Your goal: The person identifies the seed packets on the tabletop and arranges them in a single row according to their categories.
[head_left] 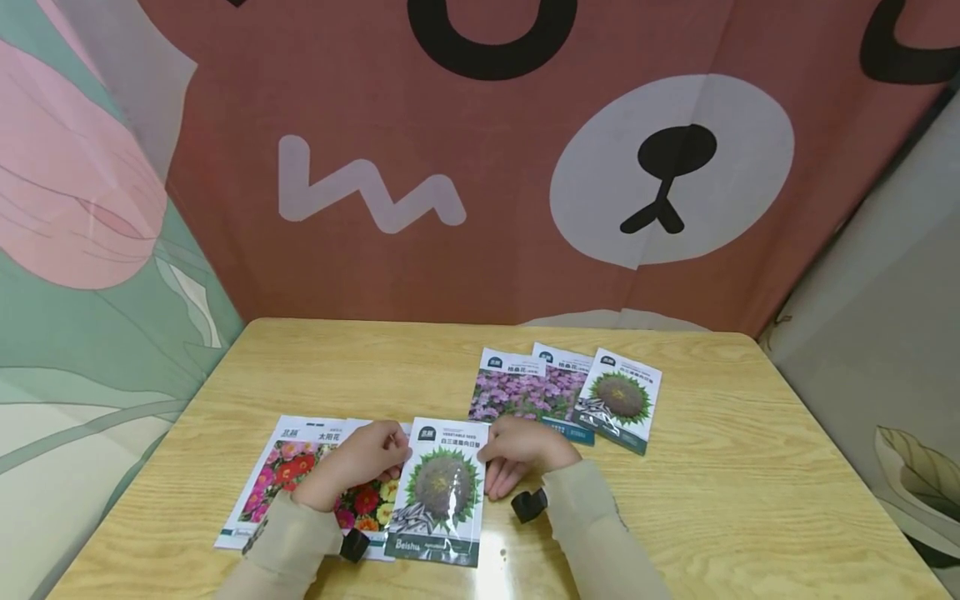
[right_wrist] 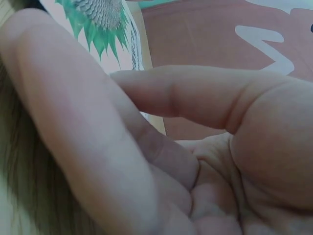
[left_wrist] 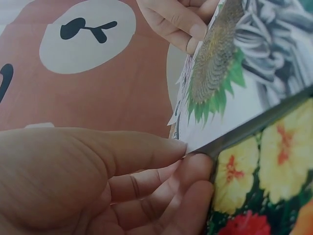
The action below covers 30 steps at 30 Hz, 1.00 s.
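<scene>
Pinching from both sides, the left hand (head_left: 365, 460) and the right hand (head_left: 522, 451) hold the sunflower seed packet (head_left: 442, 492) by its upper corners, fingers curled onto its left and right edges. It sits between the two hands, its bottom edge overlapping the red flower packets (head_left: 300, 483) on the wooden table (head_left: 750, 500). Beyond the right hand lie three more packets (head_left: 570, 396).

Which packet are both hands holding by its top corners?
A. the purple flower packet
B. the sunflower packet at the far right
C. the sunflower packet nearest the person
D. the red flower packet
C: the left hand and the right hand pinch the upper corners of the near sunflower packet, which lies partly over the red flower packet.
</scene>
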Tool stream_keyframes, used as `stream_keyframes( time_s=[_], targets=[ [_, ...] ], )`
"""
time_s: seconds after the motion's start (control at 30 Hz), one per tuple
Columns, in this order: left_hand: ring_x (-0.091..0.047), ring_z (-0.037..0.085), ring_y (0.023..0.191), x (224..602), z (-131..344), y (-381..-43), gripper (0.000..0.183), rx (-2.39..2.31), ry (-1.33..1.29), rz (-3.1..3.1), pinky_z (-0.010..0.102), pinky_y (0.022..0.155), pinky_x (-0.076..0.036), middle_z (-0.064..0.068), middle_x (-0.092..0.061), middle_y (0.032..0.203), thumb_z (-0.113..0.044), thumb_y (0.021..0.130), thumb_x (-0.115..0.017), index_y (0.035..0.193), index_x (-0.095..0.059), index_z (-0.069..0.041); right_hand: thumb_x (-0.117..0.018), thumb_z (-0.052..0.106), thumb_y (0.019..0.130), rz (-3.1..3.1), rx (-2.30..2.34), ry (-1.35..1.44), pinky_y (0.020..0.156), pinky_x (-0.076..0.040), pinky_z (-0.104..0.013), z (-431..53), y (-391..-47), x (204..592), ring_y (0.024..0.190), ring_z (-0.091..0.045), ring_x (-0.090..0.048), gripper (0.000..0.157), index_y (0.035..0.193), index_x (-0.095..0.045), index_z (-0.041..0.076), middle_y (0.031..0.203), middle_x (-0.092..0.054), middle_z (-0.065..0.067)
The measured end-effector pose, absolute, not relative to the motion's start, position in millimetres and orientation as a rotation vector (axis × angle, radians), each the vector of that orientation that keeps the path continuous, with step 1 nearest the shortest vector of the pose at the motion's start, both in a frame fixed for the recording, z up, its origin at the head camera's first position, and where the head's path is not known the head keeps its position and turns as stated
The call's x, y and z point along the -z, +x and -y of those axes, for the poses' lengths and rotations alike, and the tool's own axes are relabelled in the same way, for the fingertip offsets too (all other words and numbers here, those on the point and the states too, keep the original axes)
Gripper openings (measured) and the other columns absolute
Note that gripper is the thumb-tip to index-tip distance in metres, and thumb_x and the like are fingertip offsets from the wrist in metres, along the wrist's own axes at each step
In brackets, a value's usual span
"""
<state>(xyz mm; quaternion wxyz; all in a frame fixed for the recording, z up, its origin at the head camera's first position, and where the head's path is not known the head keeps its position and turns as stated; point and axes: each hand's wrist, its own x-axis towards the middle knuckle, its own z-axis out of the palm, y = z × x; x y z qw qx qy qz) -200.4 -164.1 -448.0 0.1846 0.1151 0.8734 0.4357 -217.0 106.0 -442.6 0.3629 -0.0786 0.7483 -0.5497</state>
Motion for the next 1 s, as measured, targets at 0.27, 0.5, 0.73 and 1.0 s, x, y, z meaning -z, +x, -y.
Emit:
stream_keyframes(
  time_s=[0.27,0.5,0.73,1.0],
  targets=[
    [-0.060,0.016,0.061,447.0,162.7,-199.9,0.010,-1.204,0.305,-2.494,0.032,0.059,-0.057,0.006,-0.061,0.071,-0.008,0.100,-0.062,0.092,-0.062,-0.002,-0.057,0.002,0.096,-1.961,1.397,-0.217,0.057,-0.061,-0.036,-106.1,-217.1,443.8,0.055,-0.023,-0.070,0.015,0.083,-0.053,-0.005,0.072,-0.071,-0.023],
    [-0.059,0.016,0.058,449.2,162.1,-200.0,0.011,-1.164,0.302,-2.530,0.031,0.057,-0.055,0.005,-0.060,0.069,-0.008,0.100,-0.062,0.090,-0.062,-0.004,-0.058,0.004,0.096,-2.012,1.354,-0.201,0.055,-0.061,-0.034,-104.1,-216.2,442.5,0.052,-0.019,-0.069,0.016,0.086,-0.062,-0.008,0.070,-0.071,-0.020],
    [-0.059,0.016,0.057,450.0,161.7,-200.1,0.012,-1.136,0.287,-2.560,0.031,0.057,-0.052,0.004,-0.061,0.068,-0.009,0.100,-0.063,0.089,-0.063,-0.005,-0.056,0.003,0.095,-2.068,1.327,-0.186,0.054,-0.061,-0.035,-101.6,-214.4,439.9,0.051,-0.019,-0.068,0.018,0.085,-0.063,-0.009,0.068,-0.070,-0.020],
    [-0.058,0.016,0.058,449.9,159.6,-199.9,0.013,-1.107,0.248,-2.598,0.030,0.058,-0.050,0.003,-0.060,0.068,-0.008,0.100,-0.063,0.087,-0.063,-0.006,-0.059,0.005,0.096,-2.116,1.285,-0.206,0.053,-0.060,-0.035,-99.6,-214.4,438.7,0.050,-0.021,-0.068,0.020,0.082,-0.064,-0.008,0.066,-0.070,-0.019]
  ],
)
